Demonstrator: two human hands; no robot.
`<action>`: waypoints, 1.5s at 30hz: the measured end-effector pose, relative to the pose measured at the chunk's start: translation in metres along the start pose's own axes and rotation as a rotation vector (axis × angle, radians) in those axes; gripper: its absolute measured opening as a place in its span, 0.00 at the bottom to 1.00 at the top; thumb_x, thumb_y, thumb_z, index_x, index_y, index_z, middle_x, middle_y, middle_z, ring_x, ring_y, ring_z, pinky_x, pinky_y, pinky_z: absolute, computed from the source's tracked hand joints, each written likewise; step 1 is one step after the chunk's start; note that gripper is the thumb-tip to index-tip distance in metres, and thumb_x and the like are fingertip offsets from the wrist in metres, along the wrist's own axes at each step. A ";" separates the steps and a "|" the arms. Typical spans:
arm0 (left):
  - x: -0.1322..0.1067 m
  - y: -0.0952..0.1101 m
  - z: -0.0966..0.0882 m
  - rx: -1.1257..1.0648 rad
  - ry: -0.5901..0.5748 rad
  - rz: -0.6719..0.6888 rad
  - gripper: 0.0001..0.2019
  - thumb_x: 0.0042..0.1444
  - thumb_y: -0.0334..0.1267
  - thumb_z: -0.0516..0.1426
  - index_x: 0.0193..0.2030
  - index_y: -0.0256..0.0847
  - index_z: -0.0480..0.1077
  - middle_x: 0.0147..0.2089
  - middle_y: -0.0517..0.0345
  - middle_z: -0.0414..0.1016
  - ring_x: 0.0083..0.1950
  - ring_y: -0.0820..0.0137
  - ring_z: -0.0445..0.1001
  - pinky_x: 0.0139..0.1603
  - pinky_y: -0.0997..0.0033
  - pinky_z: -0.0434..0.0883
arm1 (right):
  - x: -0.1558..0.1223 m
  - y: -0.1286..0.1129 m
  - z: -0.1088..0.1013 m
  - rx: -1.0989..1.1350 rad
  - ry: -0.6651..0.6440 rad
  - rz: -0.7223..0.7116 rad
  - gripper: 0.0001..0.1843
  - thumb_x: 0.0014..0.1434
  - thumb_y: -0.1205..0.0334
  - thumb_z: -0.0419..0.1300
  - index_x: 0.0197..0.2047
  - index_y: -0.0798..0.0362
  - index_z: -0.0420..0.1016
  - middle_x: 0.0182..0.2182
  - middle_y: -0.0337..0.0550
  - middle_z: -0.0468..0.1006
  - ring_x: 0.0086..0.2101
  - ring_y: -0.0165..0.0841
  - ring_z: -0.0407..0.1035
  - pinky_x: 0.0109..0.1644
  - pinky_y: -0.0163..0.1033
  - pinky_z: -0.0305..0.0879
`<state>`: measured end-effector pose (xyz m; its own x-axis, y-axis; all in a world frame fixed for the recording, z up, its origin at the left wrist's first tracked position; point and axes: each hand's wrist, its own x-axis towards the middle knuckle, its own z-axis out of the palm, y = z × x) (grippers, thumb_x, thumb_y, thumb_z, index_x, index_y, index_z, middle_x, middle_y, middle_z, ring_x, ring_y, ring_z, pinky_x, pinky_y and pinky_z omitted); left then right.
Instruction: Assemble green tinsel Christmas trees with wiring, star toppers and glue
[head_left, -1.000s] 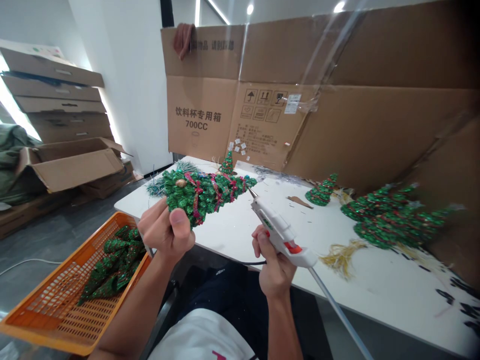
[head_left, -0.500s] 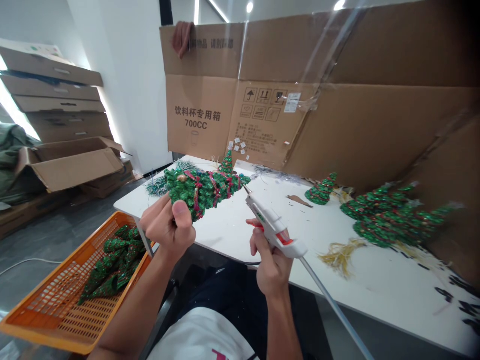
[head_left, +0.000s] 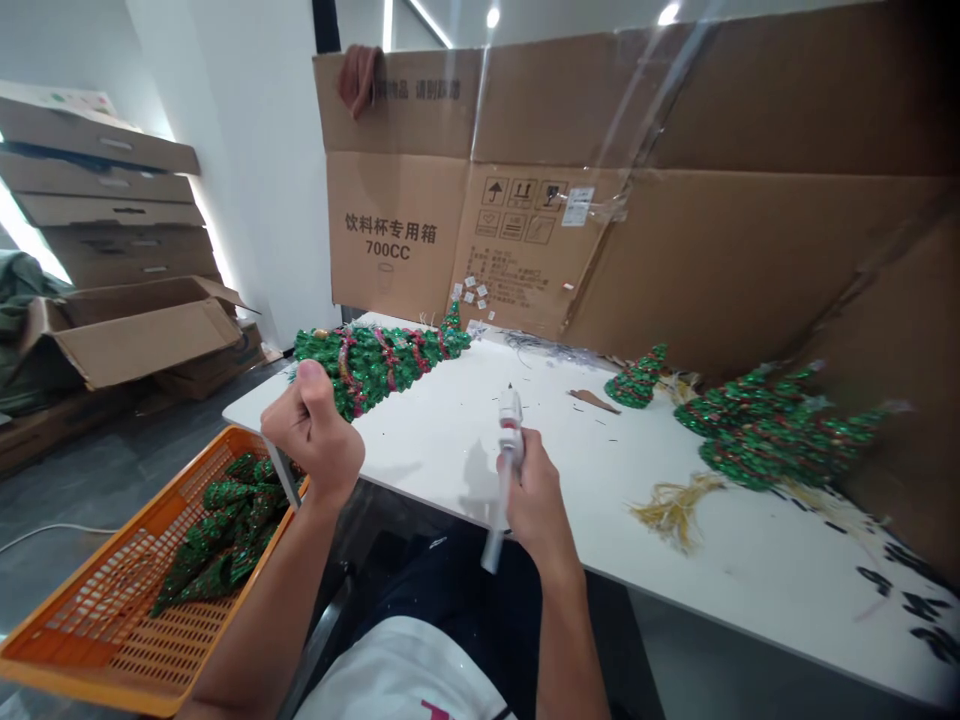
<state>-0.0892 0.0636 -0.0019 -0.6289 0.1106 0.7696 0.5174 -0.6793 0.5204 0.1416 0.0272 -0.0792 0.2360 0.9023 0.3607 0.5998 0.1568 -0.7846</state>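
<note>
Okay, left hand (head_left: pixel 311 430) grips a green tinsel tree (head_left: pixel 379 360), right hand (head_left: pixel 534 490) closed around a white glue gun (head_left: pixel 510 425); cardboard carton (head_left: pixel 390 235) behind reads "饮料杯专用箱 700CC".

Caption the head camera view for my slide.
Left hand grips a glittery green craft tree; right hand holds a white hot glue gun.
</note>
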 end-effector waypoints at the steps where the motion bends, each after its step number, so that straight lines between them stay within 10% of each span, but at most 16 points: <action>1: -0.001 -0.001 0.000 -0.010 0.007 -0.033 0.32 0.76 0.51 0.56 0.24 0.43 0.45 0.24 0.66 0.40 0.27 0.74 0.40 0.31 0.62 0.41 | 0.003 0.007 0.005 -0.022 -0.006 0.007 0.14 0.68 0.54 0.55 0.54 0.48 0.72 0.46 0.47 0.82 0.44 0.45 0.76 0.49 0.47 0.70; 10: -0.008 0.004 0.002 -0.069 -0.092 -0.128 0.32 0.75 0.54 0.55 0.24 0.44 0.44 0.24 0.66 0.40 0.27 0.74 0.40 0.30 0.63 0.42 | 0.008 0.042 0.054 -0.257 0.017 0.079 0.22 0.67 0.54 0.54 0.60 0.56 0.67 0.51 0.60 0.77 0.53 0.54 0.70 0.61 0.55 0.66; 21: -0.013 0.025 0.001 -0.089 -0.288 -0.070 0.30 0.75 0.45 0.54 0.23 0.43 0.44 0.22 0.67 0.42 0.25 0.76 0.41 0.27 0.64 0.45 | 0.003 0.033 0.054 -0.322 0.142 0.151 0.12 0.63 0.52 0.60 0.44 0.52 0.72 0.49 0.62 0.71 0.55 0.61 0.65 0.62 0.68 0.59; 25: -0.016 0.023 0.001 -0.102 -0.288 -0.058 0.31 0.75 0.46 0.55 0.23 0.43 0.44 0.22 0.67 0.41 0.24 0.76 0.41 0.26 0.64 0.45 | 0.006 0.014 0.034 -0.129 0.219 0.134 0.17 0.65 0.46 0.57 0.43 0.51 0.74 0.53 0.64 0.71 0.59 0.62 0.64 0.65 0.73 0.56; 30: -0.024 0.029 -0.002 -0.142 -0.294 -0.134 0.32 0.76 0.51 0.54 0.23 0.43 0.42 0.23 0.67 0.40 0.25 0.75 0.40 0.27 0.63 0.45 | -0.003 -0.033 0.001 0.328 0.148 0.034 0.29 0.75 0.42 0.36 0.60 0.46 0.70 0.57 0.52 0.79 0.55 0.44 0.77 0.59 0.55 0.74; 32: -0.031 0.035 -0.004 -0.155 -0.331 -0.148 0.33 0.76 0.52 0.53 0.23 0.43 0.42 0.22 0.66 0.41 0.24 0.74 0.41 0.26 0.63 0.45 | -0.012 -0.051 -0.009 0.950 0.100 0.082 0.26 0.73 0.38 0.43 0.54 0.45 0.72 0.54 0.50 0.81 0.56 0.46 0.78 0.62 0.59 0.73; 35: -0.041 0.047 -0.008 -0.182 -0.437 -0.117 0.32 0.77 0.52 0.51 0.23 0.43 0.43 0.21 0.64 0.43 0.24 0.73 0.41 0.27 0.61 0.47 | -0.026 -0.070 -0.015 1.301 0.053 0.117 0.22 0.72 0.39 0.51 0.50 0.44 0.76 0.53 0.49 0.83 0.57 0.46 0.78 0.67 0.61 0.70; 45: -0.047 0.069 -0.005 -0.307 -0.843 0.038 0.25 0.78 0.37 0.49 0.25 0.42 0.50 0.22 0.63 0.53 0.23 0.74 0.48 0.27 0.64 0.51 | -0.036 -0.085 -0.021 1.337 0.389 -0.017 0.17 0.75 0.45 0.47 0.48 0.38 0.75 0.53 0.40 0.84 0.64 0.48 0.76 0.70 0.71 0.65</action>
<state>-0.0268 0.0081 -0.0037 0.0830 0.4978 0.8633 0.2748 -0.8442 0.4603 0.0982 -0.0273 -0.0154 0.5634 0.7626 0.3177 -0.5203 0.6262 -0.5806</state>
